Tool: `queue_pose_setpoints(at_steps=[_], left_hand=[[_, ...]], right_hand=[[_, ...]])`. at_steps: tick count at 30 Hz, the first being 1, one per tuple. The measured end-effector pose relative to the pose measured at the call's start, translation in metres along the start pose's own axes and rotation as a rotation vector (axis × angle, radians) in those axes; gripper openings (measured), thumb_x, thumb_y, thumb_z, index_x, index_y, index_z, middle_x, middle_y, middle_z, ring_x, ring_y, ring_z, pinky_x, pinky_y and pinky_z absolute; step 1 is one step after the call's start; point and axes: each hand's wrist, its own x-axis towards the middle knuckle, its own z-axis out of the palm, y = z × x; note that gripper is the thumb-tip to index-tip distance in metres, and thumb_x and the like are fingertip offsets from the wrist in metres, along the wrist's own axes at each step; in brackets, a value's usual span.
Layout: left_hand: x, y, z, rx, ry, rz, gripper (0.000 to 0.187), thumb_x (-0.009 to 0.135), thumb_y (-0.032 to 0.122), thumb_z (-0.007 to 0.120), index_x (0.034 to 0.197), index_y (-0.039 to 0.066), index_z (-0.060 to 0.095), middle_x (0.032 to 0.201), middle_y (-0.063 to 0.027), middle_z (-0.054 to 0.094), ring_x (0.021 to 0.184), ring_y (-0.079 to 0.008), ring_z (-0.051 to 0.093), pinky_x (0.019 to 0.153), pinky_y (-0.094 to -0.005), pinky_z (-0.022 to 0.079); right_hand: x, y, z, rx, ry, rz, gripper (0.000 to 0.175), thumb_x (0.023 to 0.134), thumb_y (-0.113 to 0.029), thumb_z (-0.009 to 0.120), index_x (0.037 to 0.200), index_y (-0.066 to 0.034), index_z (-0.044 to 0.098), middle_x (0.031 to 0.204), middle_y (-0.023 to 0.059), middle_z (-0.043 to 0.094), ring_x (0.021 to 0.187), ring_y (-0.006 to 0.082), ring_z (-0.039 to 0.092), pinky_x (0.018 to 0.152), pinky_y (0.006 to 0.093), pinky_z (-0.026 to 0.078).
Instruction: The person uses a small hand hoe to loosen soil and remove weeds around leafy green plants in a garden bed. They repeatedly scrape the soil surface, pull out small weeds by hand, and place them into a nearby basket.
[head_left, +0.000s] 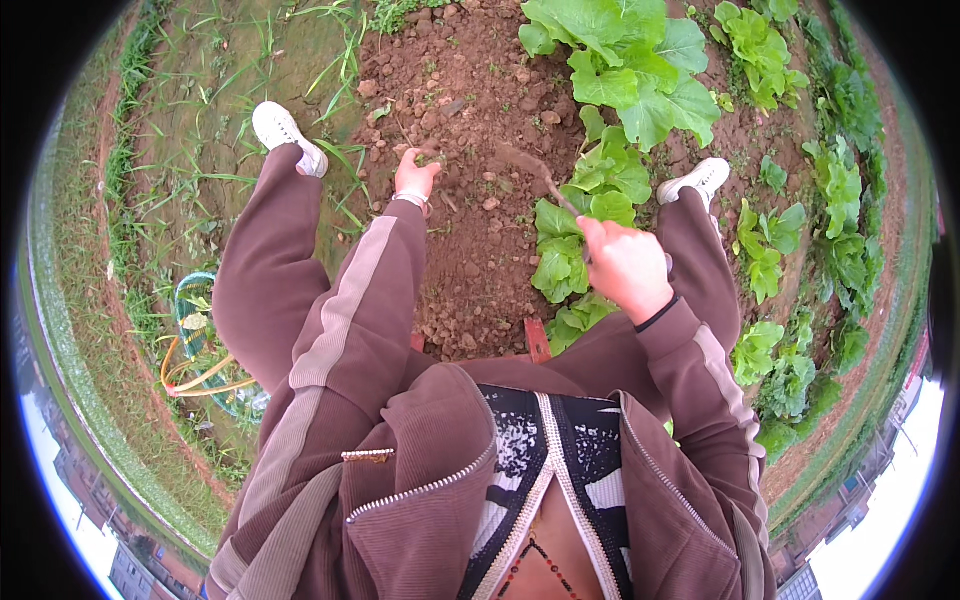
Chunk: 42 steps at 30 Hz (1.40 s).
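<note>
Over the loose reddish-brown soil (480, 277), my left hand (417, 177) is low with its fingers curled around or beside a small weed (430, 159); whether it grips the weed is unclear. My right hand (628, 262) is closed on the handle of a thin hand tool (559, 196), held above the leafy greens (611, 172). The tool slants up and left towards the soil, and its far end is blurred, so its exact kind cannot be told.
Large-leaved greens (637, 60) grow beside the dug strip, with more rows further right. A red stool part (537, 339) shows beneath me. At left stands a green basket (196, 289) with yellow handles. My white shoes (279, 126) rest on either side.
</note>
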Motion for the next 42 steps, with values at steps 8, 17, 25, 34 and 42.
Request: queue_pose_setpoints(at_steps=[8, 17, 25, 34, 42], left_hand=[[-0.003, -0.005, 0.011, -0.232, -0.029, -0.151, 0.016, 0.087, 0.01, 0.057, 0.101, 0.011, 0.065, 0.082, 0.0029, 0.058, 0.069, -0.0098, 0.051, 0.062, -0.0269, 0.041], [0.055, 0.076, 0.042, 0.105, 0.073, 0.214, 0.027, 0.086, 0.018, 0.053, 0.106, 0.009, 0.069, 0.093, -0.014, 0.069, 0.087, -0.0242, 0.066, 0.08, -0.0337, 0.049], [0.122, 0.141, 0.101, 0.814, -0.137, 0.601, 0.034, 0.088, 0.018, 0.057, 0.121, 0.01, 0.062, 0.112, -0.0179, 0.065, 0.104, -0.0364, 0.062, 0.092, -0.0431, 0.048], [0.14, 0.147, 0.101, 0.564, -0.264, 0.272, 0.036, 0.092, 0.032, 0.06, 0.113, 0.004, 0.061, 0.108, -0.0143, 0.068, 0.102, -0.0286, 0.064, 0.089, -0.0402, 0.048], [0.157, 0.17, 0.136, 0.698, -0.172, 0.274, 0.039, 0.086, 0.029, 0.064, 0.114, 0.002, 0.06, 0.109, -0.0207, 0.067, 0.105, -0.0346, 0.065, 0.093, -0.0421, 0.049]], right_hand=[[0.091, 0.055, 0.027, -0.149, 0.161, 0.15, 0.018, 0.083, -0.012, 0.058, 0.1, -0.0076, 0.059, 0.069, 0.0117, 0.063, 0.057, 0.0288, 0.065, 0.052, 0.0404, 0.052], [0.059, 0.013, -0.006, 0.002, 0.103, 0.14, 0.025, 0.078, -0.01, 0.062, 0.103, -0.0093, 0.063, 0.068, 0.0103, 0.064, 0.058, 0.0277, 0.065, 0.054, 0.0398, 0.052], [0.077, 0.033, -0.014, 0.324, 0.02, 0.458, 0.028, 0.077, -0.006, 0.063, 0.104, -0.0111, 0.069, 0.077, 0.0149, 0.067, 0.07, 0.0334, 0.066, 0.063, 0.0416, 0.052], [0.087, 0.058, -0.023, 0.405, 0.036, 0.65, 0.024, 0.079, -0.007, 0.062, 0.102, -0.0099, 0.069, 0.077, 0.0163, 0.068, 0.073, 0.0338, 0.067, 0.066, 0.0428, 0.053], [0.095, 0.063, -0.017, 0.372, -0.009, 0.722, 0.028, 0.077, -0.007, 0.063, 0.104, -0.0099, 0.068, 0.077, 0.0165, 0.068, 0.073, 0.0344, 0.067, 0.067, 0.0432, 0.053]])
